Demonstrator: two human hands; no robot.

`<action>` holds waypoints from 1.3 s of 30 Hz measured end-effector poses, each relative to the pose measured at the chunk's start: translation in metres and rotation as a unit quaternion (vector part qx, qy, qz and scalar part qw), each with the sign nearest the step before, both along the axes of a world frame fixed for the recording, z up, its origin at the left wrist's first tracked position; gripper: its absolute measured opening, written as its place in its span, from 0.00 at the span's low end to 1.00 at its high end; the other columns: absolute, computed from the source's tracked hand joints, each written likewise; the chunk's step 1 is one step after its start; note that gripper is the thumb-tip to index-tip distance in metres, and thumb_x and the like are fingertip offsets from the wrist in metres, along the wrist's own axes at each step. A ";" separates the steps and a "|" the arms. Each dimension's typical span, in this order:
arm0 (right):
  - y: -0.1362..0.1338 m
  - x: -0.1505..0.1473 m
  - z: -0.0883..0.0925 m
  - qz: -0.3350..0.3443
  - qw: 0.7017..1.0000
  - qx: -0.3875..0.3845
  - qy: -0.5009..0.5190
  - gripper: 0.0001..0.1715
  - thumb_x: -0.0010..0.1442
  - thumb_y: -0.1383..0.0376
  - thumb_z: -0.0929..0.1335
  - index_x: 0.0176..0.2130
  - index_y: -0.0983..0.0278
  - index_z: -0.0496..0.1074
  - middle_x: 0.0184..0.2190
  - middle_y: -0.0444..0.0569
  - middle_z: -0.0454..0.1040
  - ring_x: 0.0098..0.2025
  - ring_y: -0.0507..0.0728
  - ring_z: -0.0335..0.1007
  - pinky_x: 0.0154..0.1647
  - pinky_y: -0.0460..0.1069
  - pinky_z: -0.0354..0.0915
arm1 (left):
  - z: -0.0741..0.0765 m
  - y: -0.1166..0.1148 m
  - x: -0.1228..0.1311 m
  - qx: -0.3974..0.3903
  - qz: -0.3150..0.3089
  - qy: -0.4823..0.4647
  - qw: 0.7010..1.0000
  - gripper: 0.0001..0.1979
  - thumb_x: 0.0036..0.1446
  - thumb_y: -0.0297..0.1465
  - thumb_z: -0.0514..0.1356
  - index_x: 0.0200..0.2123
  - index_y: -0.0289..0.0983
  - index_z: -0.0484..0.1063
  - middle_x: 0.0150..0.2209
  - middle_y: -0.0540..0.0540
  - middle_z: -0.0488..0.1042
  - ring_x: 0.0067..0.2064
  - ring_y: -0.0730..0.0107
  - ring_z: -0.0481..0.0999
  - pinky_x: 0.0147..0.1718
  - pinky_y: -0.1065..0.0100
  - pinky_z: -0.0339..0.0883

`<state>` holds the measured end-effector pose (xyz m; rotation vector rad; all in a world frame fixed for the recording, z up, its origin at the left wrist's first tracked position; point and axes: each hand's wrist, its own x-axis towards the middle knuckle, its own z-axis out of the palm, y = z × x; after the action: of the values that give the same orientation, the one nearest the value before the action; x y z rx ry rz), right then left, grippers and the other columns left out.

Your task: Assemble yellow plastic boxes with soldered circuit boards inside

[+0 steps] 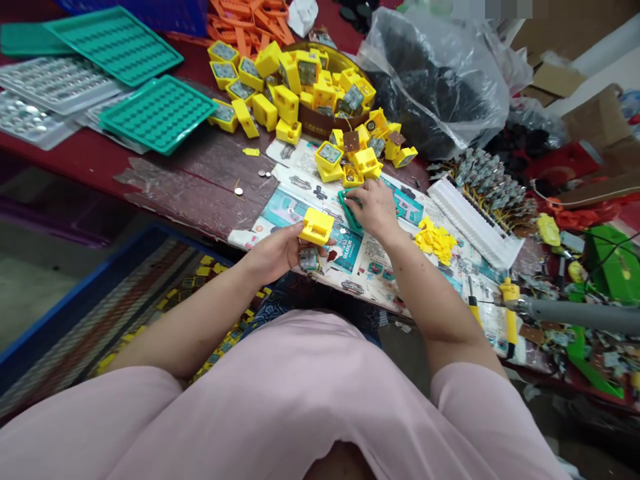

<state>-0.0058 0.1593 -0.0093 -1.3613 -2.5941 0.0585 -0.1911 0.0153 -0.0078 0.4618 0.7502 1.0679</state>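
My left hand (277,252) is closed on a yellow plastic housing (318,227) above the table's front edge. Just under that housing, a grey part (309,259) shows at my fingers; I cannot tell whether the two are joined. Fingers bent together, my right hand (375,208) is over a small green tray (353,215). Whatever is between those fingertips is hidden or too small to make out. Right beyond it lie several loose yellow housings (366,161), some showing grey circuit parts. A pile of small yellow pieces (436,240) is to the right of my right forearm.
A round bowl (320,123) heaped with yellow housings stands behind. Green moulded trays (159,115) lie at left, orange parts (250,27) at the back. On the right are a white rack (475,223), a yellow screwdriver (511,320) and a grey rod-shaped tool (580,313). A blue-edged crate (65,303) sits below.
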 end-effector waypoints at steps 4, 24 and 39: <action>0.001 0.004 0.001 0.008 1.000 0.009 0.019 0.12 0.64 0.60 0.67 0.39 0.63 0.79 0.40 0.56 0.76 0.47 0.66 0.68 0.48 0.60 0.64 | 0.005 -0.005 -0.003 0.117 0.006 0.171 0.978 0.24 0.50 0.43 0.68 0.47 0.37 0.77 0.41 0.43 0.81 0.40 0.62 0.79 0.39 0.67 0.72; 0.010 -0.007 0.008 0.042 0.999 -0.003 -0.018 0.10 0.63 0.67 0.65 0.40 0.63 0.76 0.40 0.56 0.78 0.47 0.65 0.70 0.49 0.58 0.65 | 0.018 -0.009 -0.002 0.304 -0.008 0.677 0.671 0.32 0.58 0.41 0.60 0.64 0.37 0.65 0.55 0.35 0.72 0.55 0.44 0.72 0.55 0.54 0.64; -0.069 0.051 0.029 -0.135 0.692 -0.455 0.543 0.25 0.37 0.51 0.82 0.33 0.60 0.80 0.28 0.42 0.79 0.28 0.49 0.72 0.28 0.45 0.69 | 0.006 0.004 0.015 0.064 -0.048 -0.040 0.996 0.25 0.50 0.47 0.68 0.46 0.37 0.75 0.38 0.47 0.80 0.35 0.68 0.78 0.35 0.69 0.72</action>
<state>0.0455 0.0900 0.0202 -1.2374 -1.2494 1.6925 -0.1763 0.0192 -0.0017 0.5563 0.5852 1.0422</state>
